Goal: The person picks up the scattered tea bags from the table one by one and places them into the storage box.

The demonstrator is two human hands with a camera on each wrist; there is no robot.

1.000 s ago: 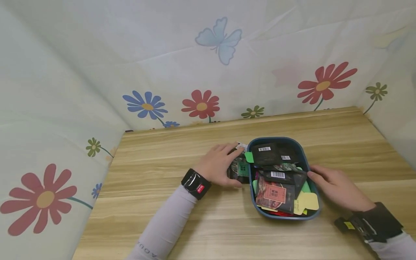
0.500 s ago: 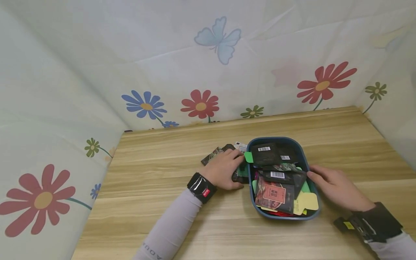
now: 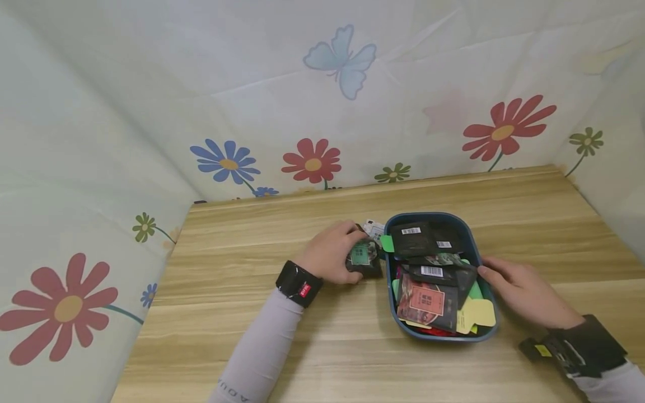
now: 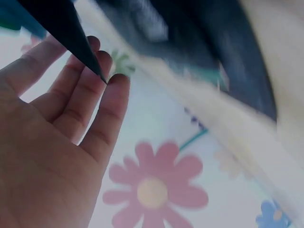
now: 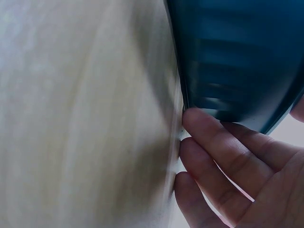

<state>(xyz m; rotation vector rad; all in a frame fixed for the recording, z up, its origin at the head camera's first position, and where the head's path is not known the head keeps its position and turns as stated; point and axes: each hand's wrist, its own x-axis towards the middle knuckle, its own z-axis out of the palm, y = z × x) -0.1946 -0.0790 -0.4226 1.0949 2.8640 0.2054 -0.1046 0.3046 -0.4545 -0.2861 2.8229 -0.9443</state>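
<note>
In the head view my left hand [image 3: 327,254] holds a black packet with a green label [image 3: 361,256] by its edges, thumb at the near side. The left wrist view shows a dark packet corner [image 4: 88,57] against the fingertips. Behind it a packet with white print [image 3: 374,229] lies by a blue bin [image 3: 443,337]. Several black packets fill the bin, including one with an orange label [image 3: 427,302]. My right hand [image 3: 526,291] touches the bin's right side; in the right wrist view its fingertips [image 5: 197,116] meet the bin's lower wall edge.
A green tab [image 3: 386,243] sticks out over the bin's left rim, and a yellow card [image 3: 476,313] lies at its near right corner. The wooden table [image 3: 242,246] meets flower-printed cloth walls [image 3: 403,129] at the back and sides.
Loose packets lay spread under and left of my left hand; now the hand has drawn back slightly left, gripping the green-labelled packet. My right hand and the bin stay put.
</note>
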